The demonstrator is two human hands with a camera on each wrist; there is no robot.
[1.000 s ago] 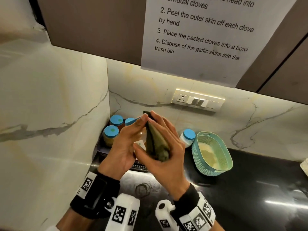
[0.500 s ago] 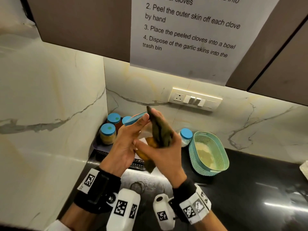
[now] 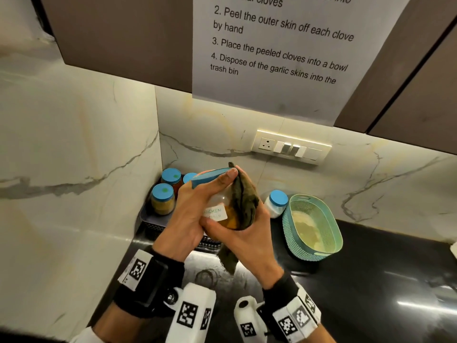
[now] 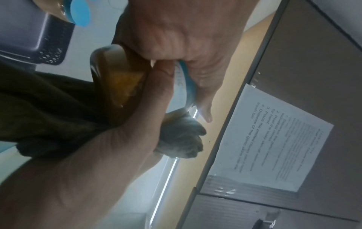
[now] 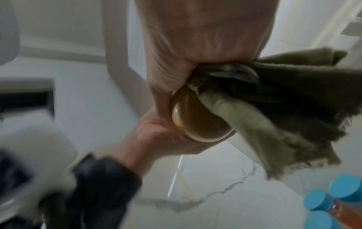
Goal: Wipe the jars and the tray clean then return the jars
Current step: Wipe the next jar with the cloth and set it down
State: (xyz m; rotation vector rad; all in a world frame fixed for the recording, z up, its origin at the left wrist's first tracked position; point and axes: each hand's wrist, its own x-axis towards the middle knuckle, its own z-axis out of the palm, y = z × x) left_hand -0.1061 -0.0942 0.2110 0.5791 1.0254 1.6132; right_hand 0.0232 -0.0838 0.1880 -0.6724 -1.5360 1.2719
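A glass jar [image 3: 220,214] with a blue lid [image 3: 207,178], a white label and orange-yellow contents is held tilted above the counter's left corner. My left hand [image 3: 190,211] grips it at the lid end, thumb on the lid's rim. My right hand [image 3: 247,241] holds an olive-green cloth [image 3: 244,201] wrapped round the jar's right side and base. The right wrist view shows the jar's round bottom [image 5: 195,122] half covered by the cloth [image 5: 274,100]. Behind, a dark grey tray [image 3: 150,225] in the corner holds other blue-lidded jars [image 3: 162,201].
A blue-lidded jar with white contents [image 3: 277,203] stands on the black counter beside a teal oval basket [image 3: 314,226]. Marble walls close in at the left and back. A switch plate [image 3: 291,147] and a paper sheet [image 3: 279,50] hang above.
The cloth has slid from the jar's front to its right side and base, so the label and contents now show. Both hands stay on the jar.
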